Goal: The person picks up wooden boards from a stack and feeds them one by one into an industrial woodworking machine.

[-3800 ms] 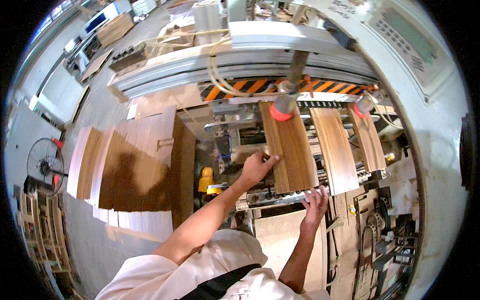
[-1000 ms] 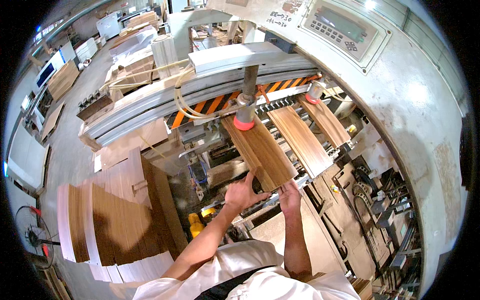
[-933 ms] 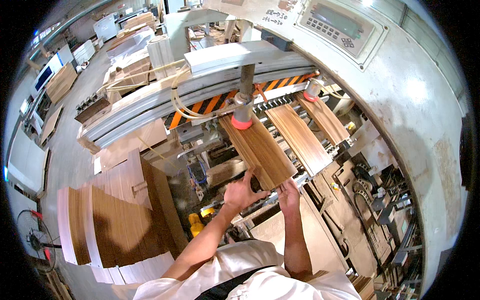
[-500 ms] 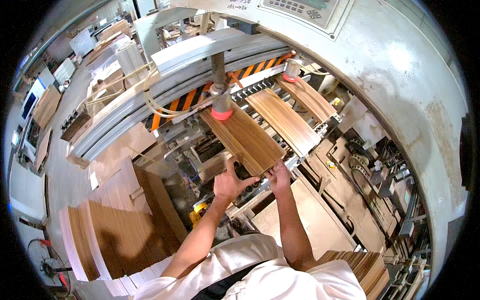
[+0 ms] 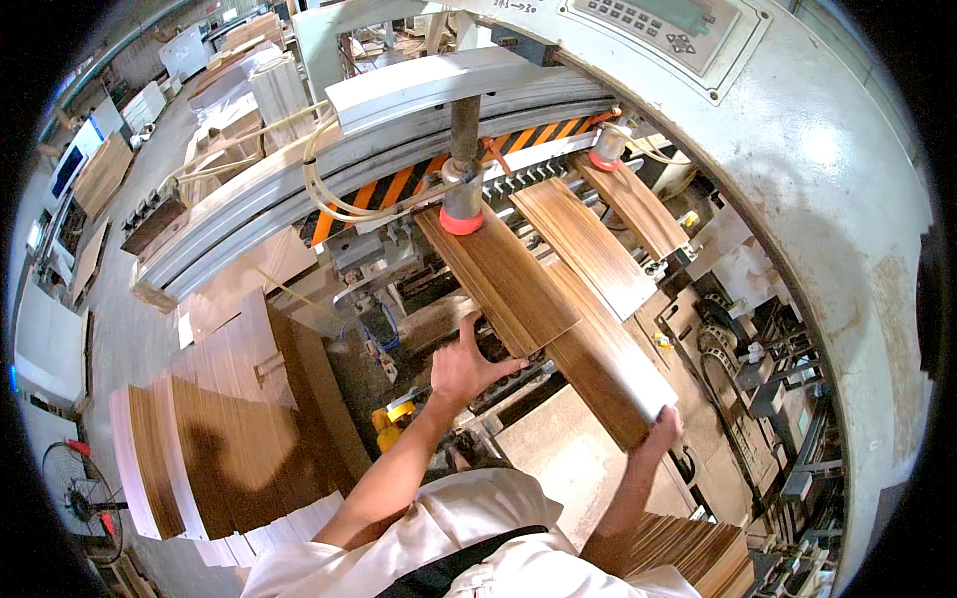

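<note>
A woodworking workshop: stacked boards [image 5: 244,434] left of the left grip [image 5: 490,344], a keypad control panel [image 5: 663,30] and hazard-striped rail [image 5: 536,139] beyond it.

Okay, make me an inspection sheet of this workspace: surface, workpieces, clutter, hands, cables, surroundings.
Surface: pale board in front of the person, partly hidden by the shirt.
Workpieces: lower plank sticks out from beneath the upper plank; red-ringed cylinder stands on the upper plank.
Clutter: assorted parts at right, kinds unclear.
Left hand: open beside the upper plank's near end; contact unclear.
Right hand: grips the lower plank's near end.
Cables: pale hoses loop by the beam.
Surroundings: left plank stack, lower-right plank stack, control panel, fan.
</note>
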The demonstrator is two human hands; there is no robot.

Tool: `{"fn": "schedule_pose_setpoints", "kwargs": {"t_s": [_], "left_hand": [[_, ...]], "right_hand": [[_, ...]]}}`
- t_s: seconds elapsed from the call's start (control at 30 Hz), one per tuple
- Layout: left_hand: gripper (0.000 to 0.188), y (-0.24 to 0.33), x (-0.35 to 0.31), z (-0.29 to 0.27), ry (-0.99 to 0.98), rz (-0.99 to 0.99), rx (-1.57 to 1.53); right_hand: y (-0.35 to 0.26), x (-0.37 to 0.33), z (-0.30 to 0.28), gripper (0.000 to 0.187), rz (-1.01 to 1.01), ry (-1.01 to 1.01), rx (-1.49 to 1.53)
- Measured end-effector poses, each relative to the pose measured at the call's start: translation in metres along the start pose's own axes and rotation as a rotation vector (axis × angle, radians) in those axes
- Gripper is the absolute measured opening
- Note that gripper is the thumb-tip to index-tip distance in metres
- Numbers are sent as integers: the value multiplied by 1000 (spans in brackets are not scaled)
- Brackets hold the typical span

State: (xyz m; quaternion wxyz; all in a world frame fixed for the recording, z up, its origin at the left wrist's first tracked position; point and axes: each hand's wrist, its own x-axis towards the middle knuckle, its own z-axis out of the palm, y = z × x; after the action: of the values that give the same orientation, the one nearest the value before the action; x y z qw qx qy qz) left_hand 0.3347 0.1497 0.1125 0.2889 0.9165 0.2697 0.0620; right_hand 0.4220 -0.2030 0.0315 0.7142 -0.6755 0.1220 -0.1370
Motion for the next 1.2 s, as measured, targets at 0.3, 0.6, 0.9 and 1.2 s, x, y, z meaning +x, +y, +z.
{"fn": "schedule_pose_setpoints", "kwargs": {"t_s": [0.3,0.6,0.9,1.2], "left_hand": [[97,-5,4,9,16,28,20],[79,-10,10,15,62,-20,-109],[72,-14,7,11,9,51,-64],[71,-17,7,11,-41,62,-60]], "right_hand": [[-6,31,-152,31,-277,252,-149],[-28,70,-91,29,-214,264,107],[31,148,92,28,195,-61,376],[10,132,200,11,324,-78,286]]}}
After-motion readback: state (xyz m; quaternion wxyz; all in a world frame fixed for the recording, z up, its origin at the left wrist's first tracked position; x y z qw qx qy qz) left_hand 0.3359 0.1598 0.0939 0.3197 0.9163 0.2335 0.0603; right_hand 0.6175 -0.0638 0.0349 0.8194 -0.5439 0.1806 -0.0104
